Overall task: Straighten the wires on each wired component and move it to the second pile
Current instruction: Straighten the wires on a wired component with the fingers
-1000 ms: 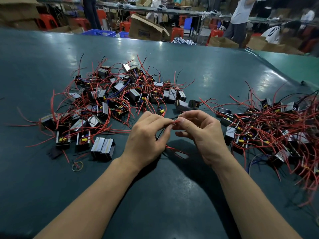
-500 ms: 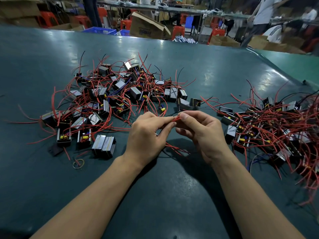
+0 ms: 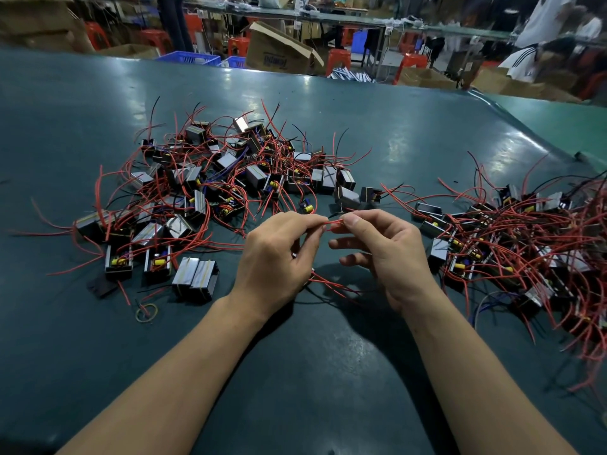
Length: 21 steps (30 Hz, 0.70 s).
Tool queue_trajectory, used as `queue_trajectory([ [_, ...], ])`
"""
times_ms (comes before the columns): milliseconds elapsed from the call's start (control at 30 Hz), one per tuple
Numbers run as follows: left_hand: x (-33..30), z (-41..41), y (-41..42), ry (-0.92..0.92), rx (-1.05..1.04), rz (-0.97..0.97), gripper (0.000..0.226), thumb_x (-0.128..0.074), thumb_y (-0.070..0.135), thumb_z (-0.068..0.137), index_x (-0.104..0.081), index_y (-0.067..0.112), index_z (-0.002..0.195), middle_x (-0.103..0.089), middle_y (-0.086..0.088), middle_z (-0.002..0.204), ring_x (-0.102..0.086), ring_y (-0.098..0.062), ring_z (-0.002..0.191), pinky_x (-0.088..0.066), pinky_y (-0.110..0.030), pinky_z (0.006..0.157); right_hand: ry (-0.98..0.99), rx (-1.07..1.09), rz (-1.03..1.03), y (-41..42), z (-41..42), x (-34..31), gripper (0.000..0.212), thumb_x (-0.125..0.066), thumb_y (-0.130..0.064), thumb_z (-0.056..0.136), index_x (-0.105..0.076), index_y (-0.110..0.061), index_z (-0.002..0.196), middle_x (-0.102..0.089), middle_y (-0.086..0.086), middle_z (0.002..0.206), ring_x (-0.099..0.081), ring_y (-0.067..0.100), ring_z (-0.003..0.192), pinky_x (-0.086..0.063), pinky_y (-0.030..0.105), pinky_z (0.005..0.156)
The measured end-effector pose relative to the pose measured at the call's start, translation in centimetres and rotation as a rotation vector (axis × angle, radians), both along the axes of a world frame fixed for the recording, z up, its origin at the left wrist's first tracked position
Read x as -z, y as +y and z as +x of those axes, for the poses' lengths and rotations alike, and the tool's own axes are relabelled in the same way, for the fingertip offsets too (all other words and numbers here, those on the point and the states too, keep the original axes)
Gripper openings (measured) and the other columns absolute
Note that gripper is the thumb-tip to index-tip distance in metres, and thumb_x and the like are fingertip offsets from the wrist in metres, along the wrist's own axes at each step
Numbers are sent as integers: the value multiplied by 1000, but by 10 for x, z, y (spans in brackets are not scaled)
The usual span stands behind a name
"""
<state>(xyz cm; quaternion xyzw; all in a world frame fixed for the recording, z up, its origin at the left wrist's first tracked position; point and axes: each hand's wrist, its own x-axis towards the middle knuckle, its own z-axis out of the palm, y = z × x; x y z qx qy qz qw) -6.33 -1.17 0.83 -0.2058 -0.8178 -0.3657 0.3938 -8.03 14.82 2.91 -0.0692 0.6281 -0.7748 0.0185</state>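
Centrally, the left hand [image 3: 272, 257] and right hand [image 3: 384, 254] each pinch the same red wire [image 3: 333, 222] between thumb and forefinger, just above the dark green table [image 3: 295, 372]; its component is hidden under the left hand. One pile of wired components [image 3: 210, 192] lies to the left, a second pile [image 3: 525, 238] to the right.

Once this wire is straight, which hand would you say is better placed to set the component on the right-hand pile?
Probably the right hand: it is nearer the right-hand pile and only pinches the red wire. The left hand is curled round something, seemingly the component, so a hand-over would be needed.
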Motion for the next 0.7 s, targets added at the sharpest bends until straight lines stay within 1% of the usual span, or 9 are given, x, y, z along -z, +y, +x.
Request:
queue_trajectory([
  [200,0,1,0,-30,30,-15,11,-68,5,88,-74,3,97,-74,-3,91,-69,-19,82,-55,-37,72,13,-8,62,0,1,1,7,-63,-9,92,-67,-7,86,-73,10,82,-70,20,68,-51,23,48],
  [267,-1,0,0,-51,20,8,8,-68,6,88,-73,4,95,-73,-1,88,-67,-13,78,-55,-31,70,14,-5,76,-1,1,1,6,-64,-9,91,-68,-7,86,-73,9,80,-70,19,68,-52,23,48],
  [333,0,-1,0,-84,-26,78,6,-68,8,89,-72,6,92,-71,3,81,-61,-4,66,-50,-21,62,37,35,122,-1,0,2,5,-66,-10,89,-68,-8,85,-73,7,76,-70,18,65,-52,24,48],
  [367,0,-1,0,-105,-43,124,5,-67,10,90,-71,7,92,-69,4,78,-57,-3,61,-46,-18,58,64,57,164,-1,0,2,5,-67,-10,89,-68,-8,85,-73,6,75,-70,18,65,-52,24,49],
  [433,0,-2,-1,-132,-50,180,6,-67,12,91,-70,8,91,-68,5,73,-56,-7,54,-45,-19,55,127,79,227,0,0,2,3,-68,-10,89,-69,-9,86,-74,7,77,-71,19,66,-53,24,50],
  [533,0,-1,-2,-126,-43,152,6,-66,14,91,-70,9,91,-63,10,71,-55,-9,53,-44,-20,54,220,100,222,2,2,1,3,-68,-9,88,-71,-10,89,-73,8,79,-71,21,67,-54,25,51],
  [567,-1,0,-1,-121,-40,146,7,-66,14,91,-70,9,91,-63,10,71,-56,-10,54,-45,-22,54,240,106,218,2,2,1,5,-69,-8,88,-72,-11,90,-73,8,79,-71,21,68,-54,25,51],
  [633,-1,0,-1,-104,-29,150,7,-67,13,90,-72,7,92,-68,5,75,-61,-13,59,-50,-27,57,252,104,211,1,2,0,9,-69,-6,87,-73,-12,92,-74,7,78,-71,21,68,-55,25,52],
  [700,-1,-1,-1,-72,-10,128,8,-69,10,89,-74,5,93,-72,0,82,-64,-10,68,-52,-25,64,247,93,209,1,2,0,12,-69,-5,87,-74,-14,92,-74,6,79,-72,21,69,-55,25,53],
])
